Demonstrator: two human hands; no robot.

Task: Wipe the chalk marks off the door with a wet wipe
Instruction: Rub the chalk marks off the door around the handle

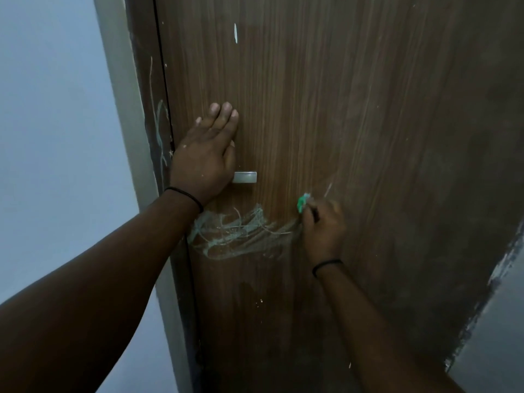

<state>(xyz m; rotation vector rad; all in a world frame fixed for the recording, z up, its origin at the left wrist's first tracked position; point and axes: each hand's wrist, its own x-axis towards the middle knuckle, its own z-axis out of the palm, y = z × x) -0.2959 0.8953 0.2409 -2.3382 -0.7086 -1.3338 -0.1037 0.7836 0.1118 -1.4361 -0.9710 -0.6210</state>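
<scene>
The right hand (323, 228) is clenched around a bunched wipe (303, 202), of which only a green-tinted corner shows above the knuckles, and it is pressed to the door (354, 109) at the right end of the chalk marks (238, 231). The left hand (208, 154) is laid flat with straight fingers against the door, just above and partly over the handle (245, 177), grasping nothing; the door seems to be steadied by it.

The marks are seen as a pale greenish smear running from near the left wrist across to the right hand, below the handle. Fainter scribbles (160, 131) are visible on the dark strip beside the door's left edge, and a thin stroke (328, 190) rises just above the right hand.

The wiping step is judged to be under way, with most of the smear yet to be cleared. For the next move, the wipe would need to be drawn leftward along the smear under firm pressure, with the left hand's bracing kept.
</scene>
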